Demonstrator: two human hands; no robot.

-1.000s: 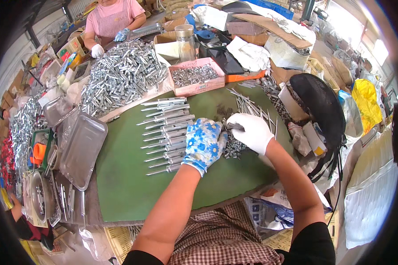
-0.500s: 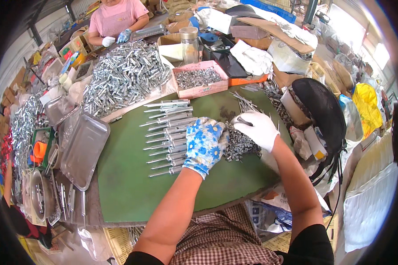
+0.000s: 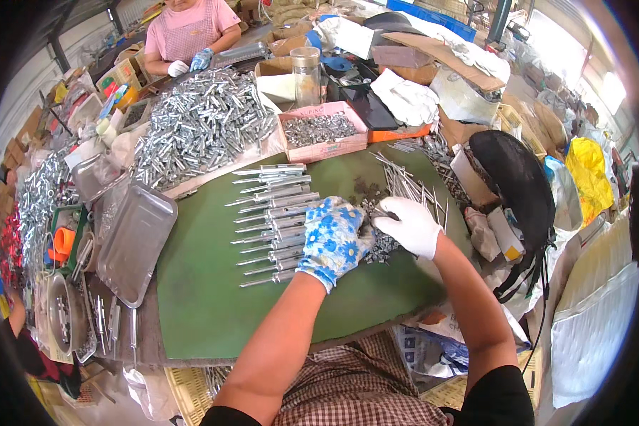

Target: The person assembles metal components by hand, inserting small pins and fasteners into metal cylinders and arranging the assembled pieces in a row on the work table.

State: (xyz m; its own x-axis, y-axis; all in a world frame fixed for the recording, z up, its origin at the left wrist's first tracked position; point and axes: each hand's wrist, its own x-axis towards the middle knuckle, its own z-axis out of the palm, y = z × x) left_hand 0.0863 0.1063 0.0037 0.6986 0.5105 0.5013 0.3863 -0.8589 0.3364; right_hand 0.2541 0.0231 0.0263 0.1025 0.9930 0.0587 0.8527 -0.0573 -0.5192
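Note:
A row of several silvery metal rods with tubular sleeves (image 3: pixel 273 216) lies side by side on a green work surface (image 3: pixel 213 312), thin ends pointing left. At the right ends of this row is my left hand (image 3: pixel 335 240), in a blue flower-print glove, its fingers curled and closed. What they hold is hidden. My right hand (image 3: pixel 413 227), in a white glove, is closed in a pinch over a heap of small grey metal pieces (image 3: pixel 380 248), close to the left fingertips. Whatever sits in the pinch is too small to make out. Loose thin rods (image 3: pixel 408 181) lie beyond it.
Beyond the row stand a large heap of metal sleeves (image 3: pixel 206 121), a pink box of small metal parts (image 3: pixel 323 135) and a clear jar (image 3: pixel 306 78). A metal tray (image 3: pixel 136 241) is at left, a black cap-like item (image 3: pixel 515 174) at right. A co-worker (image 3: pixel 188 35) works opposite.
My right hand has come down toward me over the small pieces, uncovering more of the loose rods. My left hand has shifted slightly right and nearer to me.

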